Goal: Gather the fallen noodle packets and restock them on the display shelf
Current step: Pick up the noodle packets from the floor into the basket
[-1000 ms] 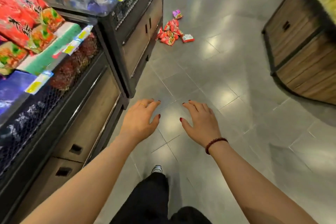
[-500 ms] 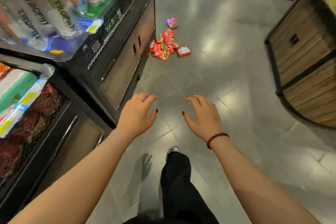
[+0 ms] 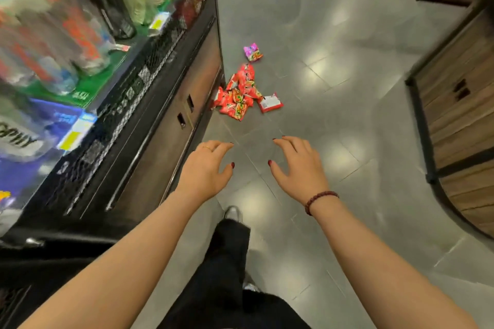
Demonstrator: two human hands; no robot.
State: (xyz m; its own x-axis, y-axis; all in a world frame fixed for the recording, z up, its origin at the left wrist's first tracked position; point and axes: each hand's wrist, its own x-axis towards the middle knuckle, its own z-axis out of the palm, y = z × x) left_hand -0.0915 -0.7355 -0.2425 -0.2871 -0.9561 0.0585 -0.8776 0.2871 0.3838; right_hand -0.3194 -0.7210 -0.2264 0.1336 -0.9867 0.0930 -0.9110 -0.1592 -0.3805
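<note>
Both hands are reaching palm-down over the grey floor (image 3: 347,222) and holding nothing. The left hand (image 3: 204,168) and right hand (image 3: 296,168) are spreading their fingers (image 3: 223,146) wide and slightly curved. The red noodle packets (image 3: 239,93) are lying heaped on the floor beyond the fingertips, with one edge against the foot of the display shelf (image 3: 149,93). The heap's long axis is running away from the fingers toward a separate pink packet (image 3: 253,52), farther off. A white-faced packet (image 3: 270,102) is lying just right of the heap. The packet print is too small to read, and the bottle labels (image 3: 24,139) left of the fingers are blurred.
</note>
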